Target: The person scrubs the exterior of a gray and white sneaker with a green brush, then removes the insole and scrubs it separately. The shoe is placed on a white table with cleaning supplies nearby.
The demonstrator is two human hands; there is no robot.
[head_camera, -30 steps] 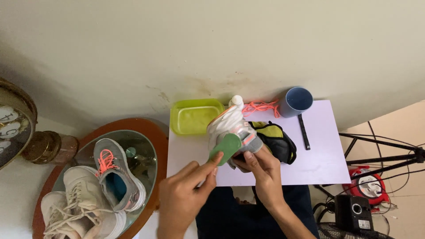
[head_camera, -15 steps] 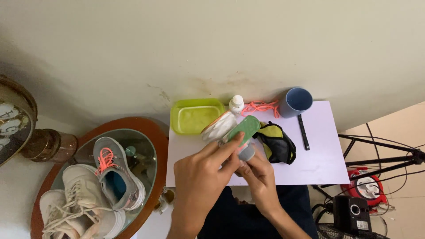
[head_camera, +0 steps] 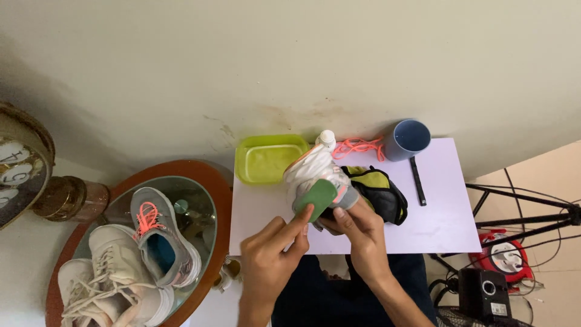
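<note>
— White wall fills the top, and below it a pale lilac table [head_camera: 448, 224] carries everything. What's the biggest thing on it?

— A lime-green square tray [head_camera: 266, 158] at the back left edge. Just right of it stands a white and grey sneaker [head_camera: 315, 172], held above the table's middle. Its long axis runs from the hands up and away, tilted a little left; which end points to the wall I can't quite tell.

— And the hands?

— The right hand [head_camera: 362, 233] grips the sneaker from below, fingers wrapped on its grey end. The left hand [head_camera: 272, 260] pinches a green insole [head_camera: 316, 198] between thumb and fingertips, its flat face lying against the sneaker's side.

— Around them?

— A black and yellow pouch [head_camera: 378, 191] touches the sneaker's right side. A blue cup [head_camera: 407, 139] sits at the back right, coral laces [head_camera: 358, 146] just beside it, a small white bottle [head_camera: 325, 139] behind the sneaker, and a thin black stick [head_camera: 417, 180] lies near the cup.
</note>
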